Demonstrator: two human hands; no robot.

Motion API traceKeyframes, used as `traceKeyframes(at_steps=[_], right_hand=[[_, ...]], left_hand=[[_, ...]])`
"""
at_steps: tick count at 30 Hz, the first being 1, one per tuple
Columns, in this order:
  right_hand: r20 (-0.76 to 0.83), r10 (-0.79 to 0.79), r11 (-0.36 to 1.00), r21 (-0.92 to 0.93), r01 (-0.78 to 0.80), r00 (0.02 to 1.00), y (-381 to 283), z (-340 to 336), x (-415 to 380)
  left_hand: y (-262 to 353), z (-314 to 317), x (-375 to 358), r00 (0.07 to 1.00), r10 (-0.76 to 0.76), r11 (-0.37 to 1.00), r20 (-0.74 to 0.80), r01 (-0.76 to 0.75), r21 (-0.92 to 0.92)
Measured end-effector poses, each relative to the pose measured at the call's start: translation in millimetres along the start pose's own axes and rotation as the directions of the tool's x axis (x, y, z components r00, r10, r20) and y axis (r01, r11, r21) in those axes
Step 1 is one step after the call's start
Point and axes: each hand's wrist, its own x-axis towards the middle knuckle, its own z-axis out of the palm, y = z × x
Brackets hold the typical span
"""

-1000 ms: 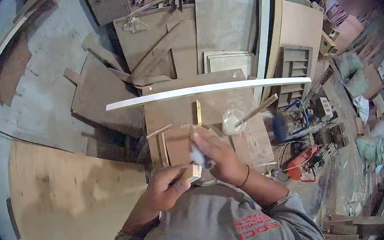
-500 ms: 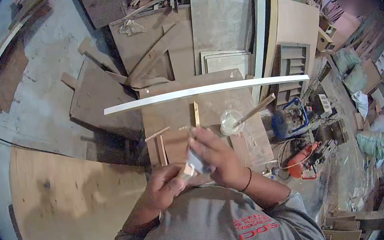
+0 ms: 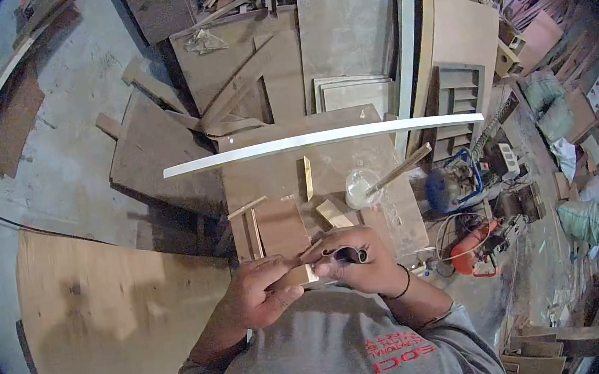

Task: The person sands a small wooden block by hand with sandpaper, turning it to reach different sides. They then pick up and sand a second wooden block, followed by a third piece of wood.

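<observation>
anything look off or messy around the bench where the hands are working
Nothing looks spilled or broken. The long white strip lies across the bench with both ends hanging past its edges, and offcut boards lie scattered on the floor behind. The left hand and right hand hold a small wood block.

Both hands close together low at frame centre, above a grey shirt [image 3: 341, 356]. Left hand [image 3: 256, 295] pinching a small wood block [image 3: 300, 274]; right hand [image 3: 356, 265] wrapped round a dark rolled piece [image 3: 348, 256], touching the block. Just above, a workbench [image 3: 276, 178] carrying a long white strip [image 3: 324, 140], a clear cup [image 3: 360, 187] with a stick [image 3: 401, 169]. Plywood sheet [image 3: 107, 312] at lower left.
</observation>
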Motion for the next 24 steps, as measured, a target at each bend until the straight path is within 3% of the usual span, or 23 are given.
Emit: traceKeyframes(at_steps=[4,6,9,13,16,19,21,22,24], right_hand=[[-0.038,-0.085,0.994,-0.073,0.082,0.996,2.3,1.5,-0.5],[-0.032,-0.136,0.979,-0.157,0.13,0.99,1.5,0.6,-0.7],[0.02,-0.302,0.875,-0.392,0.286,0.953,-0.1,-1.3,-2.5],[-0.034,-0.382,0.854,-0.395,0.339,0.924,-2.1,4.6,0.4],[-0.051,-0.378,0.873,-0.352,0.337,0.925,1.8,4.7,-0.9],[0.005,-0.353,0.891,-0.305,0.338,0.936,3.6,-1.4,-12.0],[0.092,-0.403,0.876,-0.248,0.413,0.911,0.4,-7.3,-19.7],[0.062,-0.414,0.88,-0.225,0.417,0.908,-0.7,-6.7,-19.8],[-0.004,-0.427,0.889,-0.182,0.419,0.904,-3.9,-4.3,-22.3]], left_hand=[[2.9,-0.8,-0.9,0.998,-0.061,0.998,0.005,0.061,-0.012],[-5.4,4.4,-5.5,0.998,0.007,0.999,-0.062,-0.004,0.042],[-4.5,2.8,-5.2,0.999,0.002,1.0,-0.048,-0.001,0.021],[0.9,5.0,-4.9,0.998,-0.036,0.999,-0.059,0.038,0.037],[2.9,9.8,-0.6,0.99,0.022,1.0,-0.138,-0.02,0.017],[-16.7,13.7,-7.7,0.981,-0.016,0.966,-0.195,0.066,0.251],[-22.5,4.4,0.0,0.915,-0.099,0.988,-0.391,0.137,0.07],[-25.4,-1.2,2.7,0.87,-0.147,0.988,-0.471,0.155,-0.023],[-25.8,-3.0,-2.0,0.918,-0.039,0.997,-0.394,0.063,0.048]])
